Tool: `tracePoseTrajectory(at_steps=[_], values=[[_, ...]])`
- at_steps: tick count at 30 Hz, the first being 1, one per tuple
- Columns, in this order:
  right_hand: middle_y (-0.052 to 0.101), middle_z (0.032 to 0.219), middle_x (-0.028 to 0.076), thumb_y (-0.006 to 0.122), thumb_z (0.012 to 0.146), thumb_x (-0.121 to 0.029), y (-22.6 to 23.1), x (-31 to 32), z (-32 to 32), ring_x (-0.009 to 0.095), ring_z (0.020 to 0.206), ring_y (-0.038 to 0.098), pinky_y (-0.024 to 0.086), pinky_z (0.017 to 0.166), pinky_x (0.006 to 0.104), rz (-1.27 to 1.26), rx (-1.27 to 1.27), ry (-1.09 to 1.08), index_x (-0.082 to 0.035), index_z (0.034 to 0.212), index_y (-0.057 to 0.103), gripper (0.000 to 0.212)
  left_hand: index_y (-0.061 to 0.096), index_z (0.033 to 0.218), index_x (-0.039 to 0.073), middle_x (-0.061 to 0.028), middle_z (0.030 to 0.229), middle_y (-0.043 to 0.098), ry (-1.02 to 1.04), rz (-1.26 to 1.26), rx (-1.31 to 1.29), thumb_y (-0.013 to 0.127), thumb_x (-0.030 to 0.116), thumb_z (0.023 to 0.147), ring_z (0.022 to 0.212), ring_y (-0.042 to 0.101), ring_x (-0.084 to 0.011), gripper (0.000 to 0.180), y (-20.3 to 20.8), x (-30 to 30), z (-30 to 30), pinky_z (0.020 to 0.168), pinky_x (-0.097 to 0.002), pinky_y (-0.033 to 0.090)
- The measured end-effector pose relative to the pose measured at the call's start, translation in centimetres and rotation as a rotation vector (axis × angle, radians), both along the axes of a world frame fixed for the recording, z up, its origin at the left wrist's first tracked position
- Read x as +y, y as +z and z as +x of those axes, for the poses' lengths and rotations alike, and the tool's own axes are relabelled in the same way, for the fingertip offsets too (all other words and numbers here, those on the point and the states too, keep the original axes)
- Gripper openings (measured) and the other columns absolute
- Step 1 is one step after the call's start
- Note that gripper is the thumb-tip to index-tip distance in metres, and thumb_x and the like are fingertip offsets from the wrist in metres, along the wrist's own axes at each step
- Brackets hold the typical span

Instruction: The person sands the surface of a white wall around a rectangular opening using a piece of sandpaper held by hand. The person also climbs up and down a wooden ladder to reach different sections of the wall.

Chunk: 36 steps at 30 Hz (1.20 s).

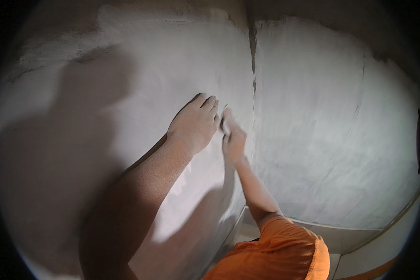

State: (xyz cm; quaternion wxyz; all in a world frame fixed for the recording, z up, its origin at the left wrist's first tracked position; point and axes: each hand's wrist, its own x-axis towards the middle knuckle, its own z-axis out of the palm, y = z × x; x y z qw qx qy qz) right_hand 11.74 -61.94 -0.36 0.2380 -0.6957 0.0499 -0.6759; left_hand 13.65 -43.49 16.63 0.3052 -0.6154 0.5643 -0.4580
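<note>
Two hands are working at the left wall (147,60), one of two walls that are meeting at a corner; the left hand (196,122) is lying against it, fingers stretched out and nearly together, and I cannot tell whether anything is under the palm; the right hand (235,141) is bending its fingers around one pale piece (226,126), which is sitting at the left wall, just beside the left hand and near the corner; blur is hiding its kind.

One dark crack (254,86) is running down the corner; one fainter line (360,95) is marking the right wall (312,121); both walls are showing whitish with ragged upper edges; two shadows are falling on the left wall, a head-and-shoulders one (91,88) at far left and a lower one (191,219) between the arms; one orange sleeve (284,247) is covering part of the right arm (259,191).
</note>
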Motion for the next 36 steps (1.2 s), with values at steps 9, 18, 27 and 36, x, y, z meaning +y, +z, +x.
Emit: tracePoseTrajectory(at_steps=[9, 18, 27, 36], values=[[0.066, 0.136, 0.033, 0.047, 0.088, 0.014, -1.4, 2.3, 0.6, 0.042, 0.13, 0.066, 0.05, 0.112, 0.041, -0.135, -0.056, -0.079, 0.006, 0.146, 0.058, 0.06, 0.069, 0.135, 0.008, -0.0079, 0.154, 0.059, -0.019, 0.148, 0.054, 0.057, 0.025, 0.104, 0.148, 0.046, -0.0204, 0.038, -2.3, -1.5, 1.1, 0.126, -0.0416, 0.03], [0.067, 0.134, 0.031, 0.048, 0.081, 0.014, -2.1, -5.1, 0.4, 0.045, 0.124, 0.067, 0.053, 0.106, 0.0444, 0.145, 0.184, -0.123, 0.003, 0.148, 0.059, 0.068, 0.066, 0.138, 0.008, -0.0079, 0.157, 0.057, -0.08, 0.109, 0.09, 0.057, 0.027, 0.104, 0.151, 0.044, -0.0214, 0.04, -3.2, -1.5, 1.8, 0.126, -0.0422, 0.029], [0.066, 0.123, 0.037, 0.051, 0.086, 0.01, 0.0, -4.2, -1.3, 0.045, 0.117, 0.071, 0.055, 0.096, 0.0414, 0.352, 0.251, -0.106, 0.006, 0.136, 0.067, 0.053, 0.064, 0.142, 0.01, -0.0075, 0.16, 0.054, 0.011, 0.102, 0.086, 0.058, 0.027, 0.104, 0.153, 0.041, -0.0213, 0.042, -2.9, -1.8, 0.1, 0.128, -0.0439, 0.027], [0.062, 0.141, 0.034, 0.05, 0.083, 0.016, -0.7, -1.0, -2.0, 0.043, 0.13, 0.064, 0.051, 0.11, 0.0439, 0.185, 0.228, -0.08, 0.008, 0.147, 0.058, 0.065, 0.062, 0.147, 0.01, -0.0079, 0.163, 0.051, -0.003, -0.184, 0.007, 0.054, 0.028, 0.105, 0.156, 0.037, -0.0212, 0.047, -2.9, -1.1, -1.0, 0.132, -0.0456, 0.021]])
